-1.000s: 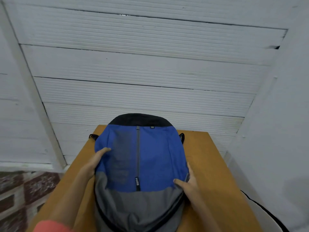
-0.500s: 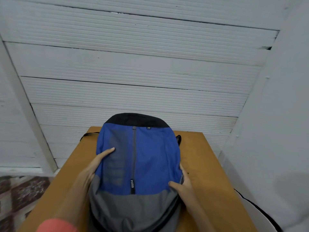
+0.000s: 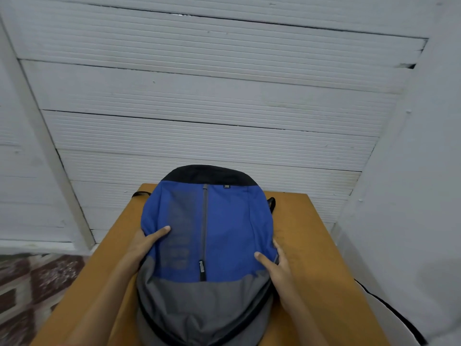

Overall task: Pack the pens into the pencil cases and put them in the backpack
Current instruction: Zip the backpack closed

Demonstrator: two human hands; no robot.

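Two hands (image 3: 139, 248) (image 3: 279, 268), backpack (image 3: 224, 233) between

Left hand (image 3: 139, 248): bare, no ring or watch showing
Right hand (image 3: 279, 268): bare, likewise unadorned
Forearms: uncovered, no sleeve visible

Backpack (image 3: 204, 236) base beyond bottom edge.

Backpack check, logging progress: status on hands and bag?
Left hand and right hand grip the backpack's sides. It lies flat on the wooden table, front zipper shut. No pens, cases or obstructions visible.
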